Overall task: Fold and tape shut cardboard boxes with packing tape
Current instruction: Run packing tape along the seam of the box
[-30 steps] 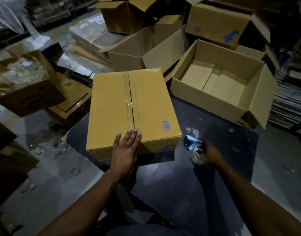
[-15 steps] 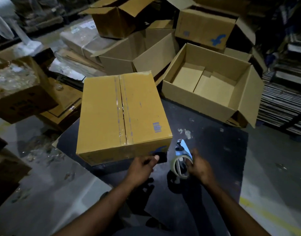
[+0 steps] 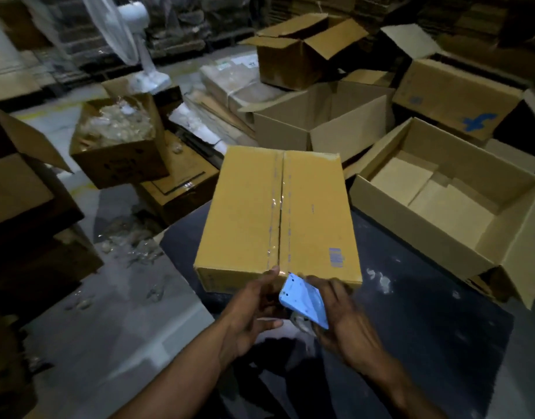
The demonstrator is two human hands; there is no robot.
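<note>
Closed yellow box (image 3: 277, 216) sits on the dark table (image 3: 426, 313), flaps shut with clear tape along the center seam. Right at its near edge both hands are on the blue tape dispenser (image 3: 304, 300): the right hand (image 3: 348, 322) has a grip around it from beneath, and the left hand (image 3: 249, 309) touches it, thumb up against the box's near edge. To the right of the box sits an open empty carton (image 3: 450, 207). Left of it, a carton stuffed with clear plastic (image 3: 121, 143).

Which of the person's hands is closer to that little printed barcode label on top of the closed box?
The right hand. It sits just below the label, at the closed box's near edge, holding the blue tape dispenser. The left hand is further left, below the centre seam.
</note>
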